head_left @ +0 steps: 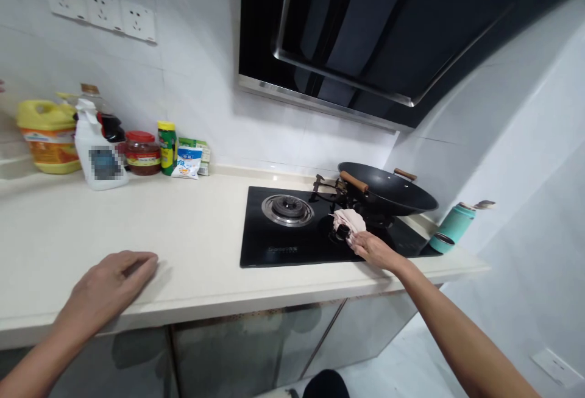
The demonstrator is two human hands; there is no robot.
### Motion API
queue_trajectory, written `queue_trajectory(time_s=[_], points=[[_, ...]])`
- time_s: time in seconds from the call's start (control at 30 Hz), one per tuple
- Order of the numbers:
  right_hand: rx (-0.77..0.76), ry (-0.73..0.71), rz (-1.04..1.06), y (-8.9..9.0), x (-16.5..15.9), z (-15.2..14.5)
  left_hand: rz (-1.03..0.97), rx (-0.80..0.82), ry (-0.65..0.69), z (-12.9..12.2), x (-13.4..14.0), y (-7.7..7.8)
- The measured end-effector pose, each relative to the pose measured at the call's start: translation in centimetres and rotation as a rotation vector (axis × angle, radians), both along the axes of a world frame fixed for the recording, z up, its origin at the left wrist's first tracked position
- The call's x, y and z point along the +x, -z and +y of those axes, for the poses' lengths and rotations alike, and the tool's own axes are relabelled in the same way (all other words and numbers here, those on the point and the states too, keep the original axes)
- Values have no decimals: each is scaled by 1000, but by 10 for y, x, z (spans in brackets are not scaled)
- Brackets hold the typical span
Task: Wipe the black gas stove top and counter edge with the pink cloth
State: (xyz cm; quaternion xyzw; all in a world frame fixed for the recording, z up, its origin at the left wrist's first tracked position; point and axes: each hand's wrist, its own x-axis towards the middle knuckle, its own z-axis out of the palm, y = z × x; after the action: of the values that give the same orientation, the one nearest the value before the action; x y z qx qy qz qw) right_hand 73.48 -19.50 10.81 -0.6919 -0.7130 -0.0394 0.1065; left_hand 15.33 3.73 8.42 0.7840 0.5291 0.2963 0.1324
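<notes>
My right hand [371, 248] is closed on a pale pink cloth [351, 220], held against the black glass gas stove [260, 245] beside a dark stove knob [341, 233]. Part of the cloth is bunched behind the knob, and my fingertips are partly hidden in it. Left of the cloth is a bare round burner [289, 209]. A black wok [388, 188] with wooden handles sits tilted behind my right hand, next to a loose-looking black pan support [325, 186]. On the cream countertop [201, 227], my left hand [109, 285] rests open, palm down, holding nothing.
Along the back wall stand a yellow oil jug [48, 142], a white spray bottle [98, 148], a red-lidded jar [142, 153], a green shaker [167, 148] and a blue-white packet [187, 162]. A teal utensil holder [458, 224] stands far right. The range hood [329, 87] overhangs the stove.
</notes>
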Motion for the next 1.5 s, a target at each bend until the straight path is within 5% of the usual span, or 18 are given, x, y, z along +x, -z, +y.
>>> queue_trajectory(time_s=[0.13,0.27,0.43,0.73,1.17,1.3,1.5], points=[[241,297,-35,3,6,10,8,30,17,3,-2,4],[82,501,-221,0,10,30,31,26,17,1,-2,2],[-62,440,-305,2,-1,49,28,35,3,-1,-2,-1],[185,408,-350,19,-20,26,66,2,-21,-3,0,-5],[212,452,-374,33,-40,-12,100,-15,-11,-1,-1,-1],[272,451,-355,43,-33,-48,104,-7,12,-3,0,-3],[130,629,-451,41,15,-79,84,15,22,-9,3,-7]])
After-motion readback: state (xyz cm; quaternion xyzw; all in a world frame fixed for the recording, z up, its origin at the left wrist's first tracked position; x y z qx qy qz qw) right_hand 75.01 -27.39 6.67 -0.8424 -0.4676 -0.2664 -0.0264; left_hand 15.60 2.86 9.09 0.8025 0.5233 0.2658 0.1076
